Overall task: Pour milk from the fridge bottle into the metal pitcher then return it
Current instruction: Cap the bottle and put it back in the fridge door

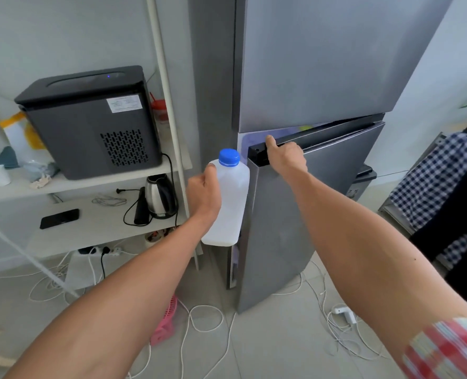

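Observation:
My left hand grips a white plastic milk bottle with a blue cap, held upright just left of the grey fridge. The lower fridge door stands slightly ajar, with a narrow lit gap along its left and top edges. My right hand holds the top edge of that door, fingers curled over it. The metal pitcher is not in view.
White shelves on the left carry a black ice maker, an electric kettle and a black phone. White cables and a pink object lie on the tiled floor. A person in a checked shirt stands at the right edge.

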